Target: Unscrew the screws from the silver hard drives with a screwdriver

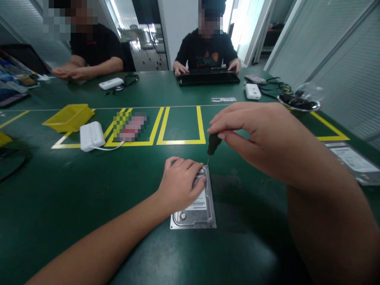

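Hard drive (197, 209): silver metal case, lying flat on the green table (89, 198) at lower centre of the frame. A white label with dark print sits on its top face; the print is too small to read.

Left hand (181, 184): palm down on the far half of the hard drive, fingers spread loosely over the label, pressing on the case and gripping nothing.

Right hand (252, 134): right of centre, fingertips pinched together around the top of a screwdriver (213, 145) with a dark handle. The tool stands nearly upright; its thin shaft meets the far right corner of the hard drive.

Yellow tape lines (181, 141): rectangular bays marked on the table at mid-frame.

Yellow bin (69, 117): left of centre, tilted, beside a white box (92, 135) with a white cord.

Far edge, upper centre: a seated person in a black shirt, both hands on a black keyboard (208, 77); the shirt bears an orange emblem, not legible.

Upper left: a second seated person, hands clasped on the table, near a white device (111, 83).

Upper right: a white adapter (252, 91), black cables and a round dish (299, 103).

Right edge: a bagged item (353, 160) with a white label, text unreadable.
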`<control>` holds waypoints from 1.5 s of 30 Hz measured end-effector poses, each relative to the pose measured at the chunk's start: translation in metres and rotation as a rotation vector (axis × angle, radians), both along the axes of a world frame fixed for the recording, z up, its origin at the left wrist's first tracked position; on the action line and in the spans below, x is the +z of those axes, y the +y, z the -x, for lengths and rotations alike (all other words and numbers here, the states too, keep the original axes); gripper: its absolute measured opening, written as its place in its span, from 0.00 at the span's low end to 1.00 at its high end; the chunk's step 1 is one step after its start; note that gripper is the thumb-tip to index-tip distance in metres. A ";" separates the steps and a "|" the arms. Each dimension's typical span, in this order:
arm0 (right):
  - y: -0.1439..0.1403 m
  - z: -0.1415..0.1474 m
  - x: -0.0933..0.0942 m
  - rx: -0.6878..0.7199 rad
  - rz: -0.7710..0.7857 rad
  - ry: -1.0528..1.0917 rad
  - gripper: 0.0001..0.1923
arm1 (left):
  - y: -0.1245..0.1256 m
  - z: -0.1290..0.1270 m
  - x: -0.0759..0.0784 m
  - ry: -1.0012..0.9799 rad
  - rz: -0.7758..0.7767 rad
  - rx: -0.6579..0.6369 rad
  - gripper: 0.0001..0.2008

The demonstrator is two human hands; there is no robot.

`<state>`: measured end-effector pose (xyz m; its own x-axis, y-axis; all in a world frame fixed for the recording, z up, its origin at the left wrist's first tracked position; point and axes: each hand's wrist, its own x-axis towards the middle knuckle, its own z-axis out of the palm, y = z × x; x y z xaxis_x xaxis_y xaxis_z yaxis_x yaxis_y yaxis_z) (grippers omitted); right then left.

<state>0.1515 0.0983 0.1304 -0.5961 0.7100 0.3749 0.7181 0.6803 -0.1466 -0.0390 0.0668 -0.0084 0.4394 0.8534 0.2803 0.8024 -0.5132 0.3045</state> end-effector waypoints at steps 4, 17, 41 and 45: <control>0.000 -0.001 0.000 0.032 0.001 0.011 0.17 | 0.000 0.000 0.000 0.003 -0.003 0.003 0.16; 0.002 -0.005 -0.002 0.010 -0.044 0.000 0.17 | 0.000 -0.001 0.000 0.005 -0.010 -0.002 0.16; 0.003 -0.001 -0.001 -0.031 -0.044 -0.106 0.12 | 0.000 0.000 0.001 0.012 0.003 0.001 0.16; 0.004 0.004 -0.005 -0.065 -0.046 -0.065 0.10 | 0.000 0.000 0.000 0.019 0.006 0.007 0.16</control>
